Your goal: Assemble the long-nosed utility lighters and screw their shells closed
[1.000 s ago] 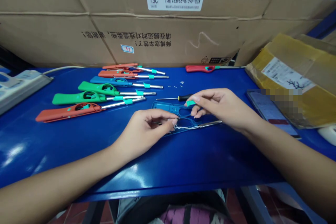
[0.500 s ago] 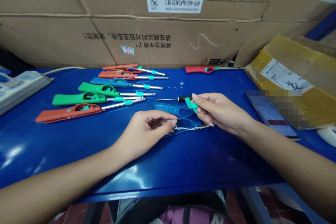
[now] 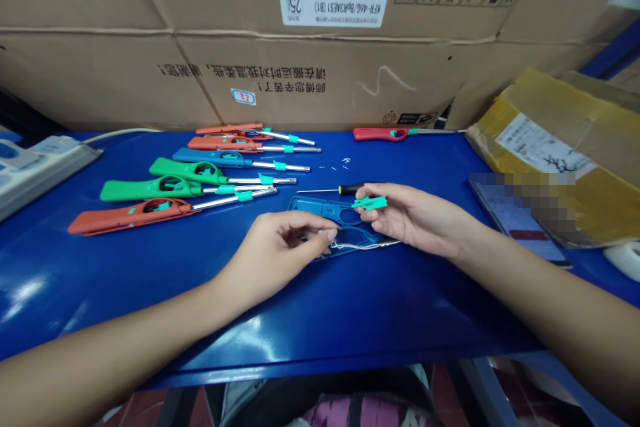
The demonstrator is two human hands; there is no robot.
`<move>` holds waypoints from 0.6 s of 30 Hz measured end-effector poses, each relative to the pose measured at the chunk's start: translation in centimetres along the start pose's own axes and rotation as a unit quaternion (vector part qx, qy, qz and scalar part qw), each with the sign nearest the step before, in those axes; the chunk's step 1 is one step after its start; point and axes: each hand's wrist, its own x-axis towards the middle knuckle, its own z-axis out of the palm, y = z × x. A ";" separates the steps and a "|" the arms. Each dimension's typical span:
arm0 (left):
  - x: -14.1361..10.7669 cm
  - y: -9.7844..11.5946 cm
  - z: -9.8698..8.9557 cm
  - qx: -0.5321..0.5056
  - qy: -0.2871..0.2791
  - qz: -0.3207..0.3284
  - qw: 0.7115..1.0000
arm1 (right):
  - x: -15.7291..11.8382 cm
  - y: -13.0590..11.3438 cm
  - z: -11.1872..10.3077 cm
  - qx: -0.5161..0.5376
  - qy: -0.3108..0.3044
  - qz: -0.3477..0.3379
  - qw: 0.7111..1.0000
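The person's right hand (image 3: 417,213) held up a green piece (image 3: 371,203), thumb and fingers clamped on it, in front of the screwdriver (image 3: 352,189). The opened lighter (image 3: 371,237) lay on the blue table (image 3: 260,320) between the two hands, its far half (image 3: 316,204) just beyond its near half (image 3: 342,252). The left hand (image 3: 283,245) rested over one end of the near half, thumb and forefinger together where the white wires (image 3: 357,247) met them (whether they pinched the wires or merely pressed on the shell could not be told). From there the wires ran toward the metal tube (image 3: 392,242), which was partly hidden by the right hand.

The step in hand seemed to be work on the inside of the lighter: its shell was apart, the wires were exposed, and the green piece was off the table and not seated in either half. A next move, by the look of it, called for a steady left hand, so that the near half would not slide, and for care over which way the green piece faced. The wires needed to be kept clear of its edges. Off to the left lay several lighters (image 3: 150,187), their tubes wrapped with green tape
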 end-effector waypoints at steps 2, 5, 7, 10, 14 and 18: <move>-0.1 0.0 -0.1 0.003 0.001 0.000 1.000 | -0.2 0.1 0.0 -0.036 -0.002 -0.019 0.999; -0.1 0.1 -0.1 0.006 -0.002 0.003 1.000 | -0.5 0.0 -0.1 -0.132 -0.016 -0.025 0.991; -0.1 0.1 -0.1 0.006 -0.005 0.005 1.000 | -0.6 -0.3 -0.1 -0.193 -0.016 -0.032 0.980; -0.1 0.2 -0.1 0.000 -0.002 0.002 1.000 | -0.8 -0.7 -0.1 -0.256 -0.003 -0.050 0.965; -0.2 0.2 0.0 -0.015 0.004 -0.006 1.000 | -1.0 -0.9 -0.1 -0.286 -0.009 -0.036 0.958; -0.2 0.1 0.0 -0.021 0.009 0.005 1.000 | -1.0 -0.5 -0.3 -0.306 -0.038 -0.036 0.951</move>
